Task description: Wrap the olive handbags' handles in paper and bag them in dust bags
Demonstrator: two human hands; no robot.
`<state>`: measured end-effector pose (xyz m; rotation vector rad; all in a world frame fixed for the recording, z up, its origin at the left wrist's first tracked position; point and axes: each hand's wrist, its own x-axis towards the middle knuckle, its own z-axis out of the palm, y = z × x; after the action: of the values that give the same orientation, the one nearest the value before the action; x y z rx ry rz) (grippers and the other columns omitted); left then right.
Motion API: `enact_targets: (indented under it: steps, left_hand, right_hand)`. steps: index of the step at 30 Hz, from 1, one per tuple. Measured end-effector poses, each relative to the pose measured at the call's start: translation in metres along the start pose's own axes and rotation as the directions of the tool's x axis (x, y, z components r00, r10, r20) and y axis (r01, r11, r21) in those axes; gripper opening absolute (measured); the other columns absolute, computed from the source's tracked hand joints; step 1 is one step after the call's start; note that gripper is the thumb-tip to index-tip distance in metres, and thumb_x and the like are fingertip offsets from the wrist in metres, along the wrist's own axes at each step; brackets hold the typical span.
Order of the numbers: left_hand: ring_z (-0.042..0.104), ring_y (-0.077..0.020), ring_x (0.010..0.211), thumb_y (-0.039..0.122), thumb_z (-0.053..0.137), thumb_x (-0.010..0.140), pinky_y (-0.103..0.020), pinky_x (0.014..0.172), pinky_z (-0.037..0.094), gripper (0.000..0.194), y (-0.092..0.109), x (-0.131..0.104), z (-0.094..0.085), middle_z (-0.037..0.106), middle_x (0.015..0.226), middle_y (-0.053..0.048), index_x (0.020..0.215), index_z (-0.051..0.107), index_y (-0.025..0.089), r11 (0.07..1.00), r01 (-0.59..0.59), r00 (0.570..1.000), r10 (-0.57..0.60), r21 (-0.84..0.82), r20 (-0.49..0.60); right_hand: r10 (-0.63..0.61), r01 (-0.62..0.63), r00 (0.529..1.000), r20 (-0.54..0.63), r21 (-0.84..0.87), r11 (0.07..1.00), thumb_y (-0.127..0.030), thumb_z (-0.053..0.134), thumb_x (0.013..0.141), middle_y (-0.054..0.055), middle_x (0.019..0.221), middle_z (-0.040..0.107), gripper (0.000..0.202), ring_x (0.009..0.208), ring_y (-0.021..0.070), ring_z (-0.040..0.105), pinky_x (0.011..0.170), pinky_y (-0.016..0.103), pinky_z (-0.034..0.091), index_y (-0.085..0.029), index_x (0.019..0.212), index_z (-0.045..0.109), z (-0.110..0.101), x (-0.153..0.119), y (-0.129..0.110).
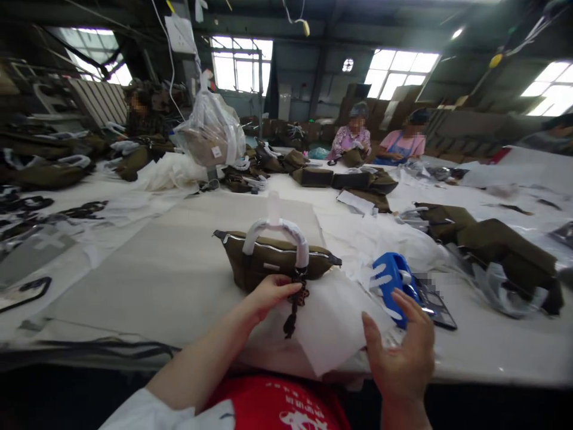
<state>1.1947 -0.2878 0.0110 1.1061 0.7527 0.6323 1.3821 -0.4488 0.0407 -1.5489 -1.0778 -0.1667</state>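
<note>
An olive-green handbag (277,251) stands upright on the table in front of me, its zip edged in silver. White wrapping covers its arched handles (303,242). From the handle base hangs a dark bag charm (292,313) with a tassel end. My left hand (273,292) reaches across the bag's front, thumb and fingers pinched at the top of the charm. Off to the right, my right hand (403,346) is raised with thumb and fingers apart, holding nothing. Just beyond it lies a blue tape dispenser (391,280). A white tissue sheet (329,325) lies beside the bag.
A phone (436,301) is beside the dispenser; another phone (27,292) lies at far left. More olive bags (501,245) lie at right and across the back. A plastic-wrapped bag (212,134) stands behind. Two co-workers (353,137) sit at the far side, another person (143,116) further left.
</note>
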Motion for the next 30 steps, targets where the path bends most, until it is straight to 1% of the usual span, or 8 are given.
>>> enact_targets:
  steps: [3, 7, 11, 14, 17, 21, 23, 30]
  left_hand:
    - [0.062, -0.0182, 0.072, 0.045, 0.083, 0.064, -0.029, 0.07, 0.043, 0.038, 0.001, -0.001, -0.001, 0.074, 0.079, -0.01, 0.08, 0.075, 0.011, 1.0, 0.003, 1.0, -0.003, -0.017, 0.02]
    - [0.063, -0.0193, 0.072, 0.045, 0.08, 0.068, -0.029, 0.069, 0.044, 0.036, 0.001, -0.001, 0.0, 0.074, 0.078, -0.009, 0.079, 0.075, 0.012, 1.0, 0.007, 0.999, -0.007, 0.015, 0.052]
    - [0.067, -0.0221, 0.084, 0.047, 0.078, 0.071, -0.029, 0.073, 0.046, 0.04, 0.003, 0.003, -0.004, 0.076, 0.092, -0.012, 0.09, 0.075, 0.012, 0.999, 0.045, 0.996, -0.047, 0.029, 0.079]
    - [0.067, -0.0254, 0.1, 0.046, 0.079, 0.071, -0.03, 0.083, 0.047, 0.045, 0.01, 0.007, -0.01, 0.074, 0.107, -0.015, 0.099, 0.075, 0.011, 0.992, 0.124, 0.979, -0.121, -0.005, 0.166]
    - [0.065, -0.0266, 0.108, 0.042, 0.079, 0.072, -0.031, 0.09, 0.048, 0.046, 0.021, 0.01, -0.015, 0.072, 0.113, -0.016, 0.103, 0.074, 0.009, 0.976, 0.211, 0.952, -0.191, -0.06, 0.24]
    - [0.063, -0.0261, 0.115, 0.039, 0.079, 0.072, -0.034, 0.1, 0.045, 0.044, 0.036, 0.018, -0.019, 0.072, 0.113, -0.015, 0.105, 0.073, 0.011, 0.951, 0.304, 0.92, -0.279, -0.051, 0.275]
    - [0.062, -0.0256, 0.117, 0.041, 0.077, 0.074, -0.033, 0.102, 0.043, 0.044, 0.04, 0.024, -0.02, 0.072, 0.114, -0.015, 0.106, 0.073, 0.011, 0.941, 0.339, 0.897, -0.326, 0.007, 0.298]
    - [0.067, -0.0193, 0.082, 0.04, 0.081, 0.07, -0.027, 0.073, 0.048, 0.038, 0.042, 0.015, -0.019, 0.074, 0.098, -0.011, 0.096, 0.075, 0.013, 0.95, 0.265, 0.933, -0.296, 0.165, 0.207]
  right_hand:
    - [0.251, -0.253, 0.967, 0.038, 0.249, 0.935, -0.05, 0.069, 0.078, 0.018, 0.142, 0.049, 0.076, 0.129, 0.0334, 0.048, 0.107, 0.054, 0.038, -0.018, 0.141, 0.041, 0.004, -0.002, 0.018]
    - [0.55, -0.687, 0.726, 0.413, 0.383, 0.618, -0.051, 0.072, 0.075, 0.014, 0.126, 0.064, 0.069, 0.11, 0.0297, 0.063, 0.086, 0.042, 0.054, -0.02, 0.132, 0.051, 0.009, -0.016, 0.034]
    - [0.647, -0.749, 0.657, 0.387, 0.433, 0.502, -0.045, 0.079, 0.068, 0.007, 0.106, 0.073, 0.05, 0.084, 0.0229, 0.068, 0.068, 0.032, 0.055, -0.023, 0.111, 0.066, -0.013, -0.02, 0.042]
    - [0.583, -0.823, 0.568, 0.581, 0.374, 0.428, -0.042, 0.081, 0.064, 0.005, 0.089, 0.074, 0.043, 0.069, 0.0189, 0.066, 0.061, 0.028, 0.051, -0.021, 0.1, 0.071, -0.041, -0.009, 0.053]
    - [0.382, -0.848, 0.42, 0.823, 0.207, 0.487, -0.045, 0.082, 0.06, 0.004, 0.077, 0.071, 0.042, 0.061, 0.0145, 0.061, 0.055, 0.023, 0.044, -0.016, 0.089, 0.074, -0.047, 0.004, 0.061]
    - [0.209, -0.578, 0.189, 0.96, -0.063, 0.814, -0.056, 0.071, 0.067, 0.0, 0.066, 0.066, 0.047, 0.054, 0.0098, 0.052, 0.051, 0.02, 0.038, -0.014, 0.088, 0.077, -0.009, 0.024, 0.06]
    - [0.22, -0.478, 0.209, 0.953, -0.097, 0.873, -0.05, 0.075, 0.066, -0.003, 0.061, 0.063, 0.039, 0.053, 0.0091, 0.048, 0.05, 0.02, 0.037, -0.014, 0.082, 0.078, 0.016, 0.035, 0.059]
    - [0.222, -0.3, 0.566, 0.794, -0.053, 0.952, -0.033, 0.06, 0.082, 0.0, 0.075, 0.068, 0.024, 0.068, 0.0119, 0.056, 0.06, 0.02, 0.039, -0.016, 0.089, 0.076, 0.07, 0.045, 0.047]
